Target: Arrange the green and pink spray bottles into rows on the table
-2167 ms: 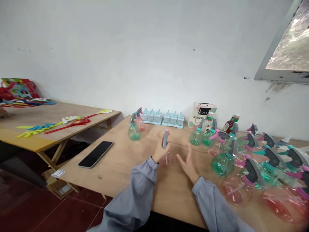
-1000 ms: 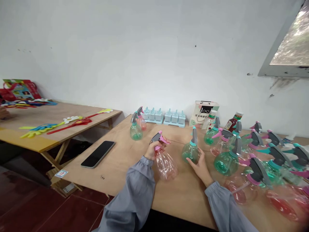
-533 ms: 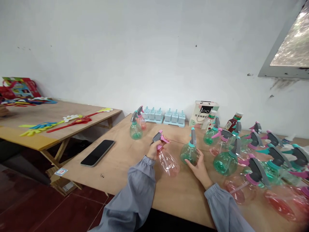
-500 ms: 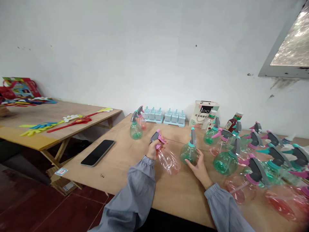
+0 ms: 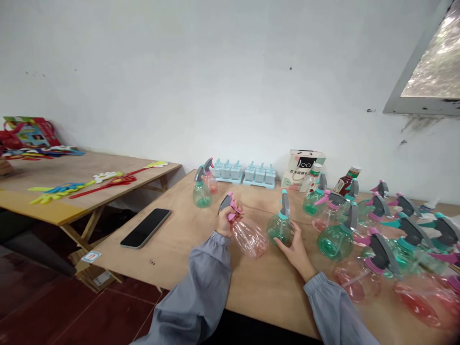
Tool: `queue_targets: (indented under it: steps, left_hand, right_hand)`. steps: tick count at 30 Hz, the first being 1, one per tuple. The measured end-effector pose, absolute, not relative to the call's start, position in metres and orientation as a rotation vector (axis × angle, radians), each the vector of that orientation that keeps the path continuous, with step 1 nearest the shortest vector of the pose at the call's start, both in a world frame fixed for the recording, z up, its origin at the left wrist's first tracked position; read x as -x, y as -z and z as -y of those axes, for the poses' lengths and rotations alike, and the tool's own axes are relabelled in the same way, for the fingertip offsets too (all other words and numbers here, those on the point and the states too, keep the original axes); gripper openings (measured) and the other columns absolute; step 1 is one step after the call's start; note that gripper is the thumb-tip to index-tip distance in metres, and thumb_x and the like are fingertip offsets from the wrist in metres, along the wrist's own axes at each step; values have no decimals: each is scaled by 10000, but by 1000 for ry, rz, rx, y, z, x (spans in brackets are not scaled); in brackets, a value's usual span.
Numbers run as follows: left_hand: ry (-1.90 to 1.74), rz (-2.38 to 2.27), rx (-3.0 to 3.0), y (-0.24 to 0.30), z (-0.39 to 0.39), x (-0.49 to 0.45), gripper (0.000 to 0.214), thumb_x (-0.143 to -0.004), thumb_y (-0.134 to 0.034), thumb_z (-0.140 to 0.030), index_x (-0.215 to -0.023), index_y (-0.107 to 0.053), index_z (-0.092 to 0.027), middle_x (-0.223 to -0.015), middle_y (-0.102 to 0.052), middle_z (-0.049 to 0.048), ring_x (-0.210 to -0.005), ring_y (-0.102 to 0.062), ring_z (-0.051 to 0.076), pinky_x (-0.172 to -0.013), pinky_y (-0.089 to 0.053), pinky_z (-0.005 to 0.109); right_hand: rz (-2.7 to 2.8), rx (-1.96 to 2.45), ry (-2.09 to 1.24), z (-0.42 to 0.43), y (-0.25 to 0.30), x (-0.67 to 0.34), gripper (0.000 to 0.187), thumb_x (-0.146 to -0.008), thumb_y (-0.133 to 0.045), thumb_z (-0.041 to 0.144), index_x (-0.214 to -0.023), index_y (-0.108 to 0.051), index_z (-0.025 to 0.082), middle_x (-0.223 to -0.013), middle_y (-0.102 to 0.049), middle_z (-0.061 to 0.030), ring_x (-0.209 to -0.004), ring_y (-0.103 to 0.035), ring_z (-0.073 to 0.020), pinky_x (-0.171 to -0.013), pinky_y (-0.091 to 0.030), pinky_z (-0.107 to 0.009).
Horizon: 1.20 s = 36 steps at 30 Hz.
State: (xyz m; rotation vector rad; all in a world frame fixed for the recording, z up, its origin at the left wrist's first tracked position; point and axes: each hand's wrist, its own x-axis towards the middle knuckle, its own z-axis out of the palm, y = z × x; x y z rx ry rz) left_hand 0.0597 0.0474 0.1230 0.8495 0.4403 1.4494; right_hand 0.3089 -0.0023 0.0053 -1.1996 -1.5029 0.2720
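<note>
My left hand (image 5: 227, 216) is wrapped round the pink and grey trigger head of a clear pink spray bottle (image 5: 250, 238). That bottle leans, its round body toward the right. My right hand (image 5: 295, 248) curves round the lower right side of a green spray bottle (image 5: 279, 227) with a teal collar, thumb in front and fingers behind. The green bottle stands nearly upright just right of the pink one. Farther back on the table stand another green spray bottle (image 5: 202, 195) and a pink one (image 5: 210, 182) behind it.
Several pink and green spray bottles (image 5: 336, 241) crowd the table's right side. At the wall stand light-blue popsicle molds (image 5: 259, 176), a paper bag (image 5: 302, 168) and a dark red bottle (image 5: 347, 182). A phone (image 5: 145, 228) lies at left. Another table (image 5: 118, 158) holds colourful hand-shaped toys (image 5: 114, 181).
My left hand has shifted slightly left with the pink spray bottle's head, so the bottle leans a little more. My right hand and the green bottle have barely moved.
</note>
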Motion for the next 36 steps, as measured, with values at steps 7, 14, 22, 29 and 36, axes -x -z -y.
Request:
queue_targets:
  steps: [7,14,22,29,36]
  left_hand:
    - [-1385,-615,-1112,-131,-40,-52,308,-584,-696,-322,-861,-678,-189,-844,-732,63,-853,-701,221,-660,-535,291]
    - [-1782,-1137,-1672,-146,-30,51,358,-794,-694,-460,-1040,-745,-205,-1164,-751,83,-1222,-644,310,-1164,-416,523]
    - [-1821,-1353,-1636,-121,-54,102,575,-726,-752,-512,-1169,-700,-150,-1139,-756,106,-1140,-683,302,-1082,-498,488]
    - [-2152,-1866,-1501,-103,-84,96,418,-761,-718,-501,-985,-694,-149,-834,-696,63,-910,-693,266,-934,-507,407]
    - [-2105,-2009,-1492,-67,-99,96,332,-796,-682,-439,-941,-597,-153,-935,-590,68,-1042,-601,288,-966,-441,416]
  right_hand:
    - [1496,1185,-271,3,-5,-309,833,-820,-733,544,-1455,-296,226,-1456,-458,-183,-1368,-491,-336,-1122,-447,-597]
    - [1512,1178,-306,4,-8,-308,822,-814,-734,549,-1434,-310,217,-1450,-470,-199,-1348,-514,-349,-1112,-448,-612]
    - [1493,1183,-303,4,-8,-308,829,-788,-756,549,-1424,-339,219,-1420,-505,-186,-1329,-534,-346,-1095,-468,-595]
    - [1503,1171,-254,3,-9,-307,823,-796,-751,559,-1421,-341,215,-1414,-499,-187,-1315,-537,-338,-1093,-466,-598]
    - [1516,1167,-245,2,-9,-306,827,-794,-748,557,-1424,-333,219,-1422,-489,-189,-1314,-535,-342,-1095,-459,-606]
